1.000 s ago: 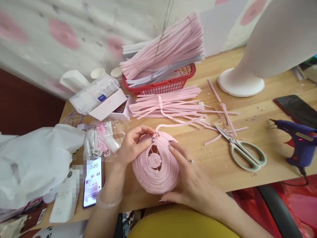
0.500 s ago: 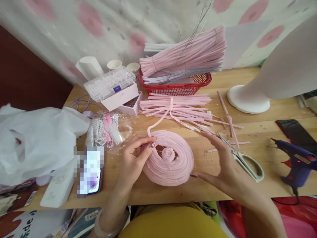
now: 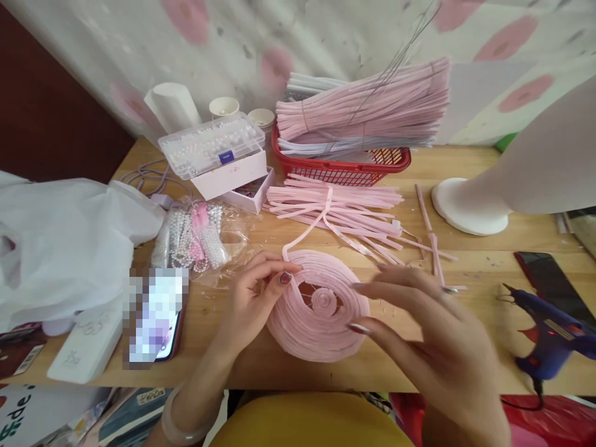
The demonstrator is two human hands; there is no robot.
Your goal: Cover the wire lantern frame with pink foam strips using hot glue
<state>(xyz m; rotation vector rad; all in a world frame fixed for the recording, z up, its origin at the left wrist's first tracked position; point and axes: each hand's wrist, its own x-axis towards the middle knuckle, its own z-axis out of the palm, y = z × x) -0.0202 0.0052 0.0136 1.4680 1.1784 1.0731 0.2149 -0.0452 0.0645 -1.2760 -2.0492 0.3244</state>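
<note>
Head view shows the left hand (image 3: 254,298) pinching the upper rim of a pink coiled disc (image 3: 319,307), thumb and forefinger closed on the spot where a loose pink strip (image 3: 305,233) leaves the coil and runs away from the hand toward the strip bundle (image 3: 335,202). The disc lies flat on the wooden table (image 3: 465,248), directly between the two hands.

The right hand (image 3: 433,338) hovers at the disc's right edge, fingers spread and loosely curled, holding nothing; it is blurred, and one fingertip seems to brush the rim, though contact is hard to confirm.

To wind well, I would judge that the pinch should stay firm at the strip's exit point so the last turn cannot slacken, with the free hand steadying the far rim and turning the disc rather than dragging the strip.

The disc is built of fuzzy, ribbed rings around a small tight spiral, with an open gap showing thin spokes between centre and outer rings. Its surface looks soft and matte. Beyond the strips, a red basket (image 3: 342,171) of rigid plastic mesh carries long pink stems. To the right of the right hand lies a blue glue gun (image 3: 544,332), hard and glossy.
</note>
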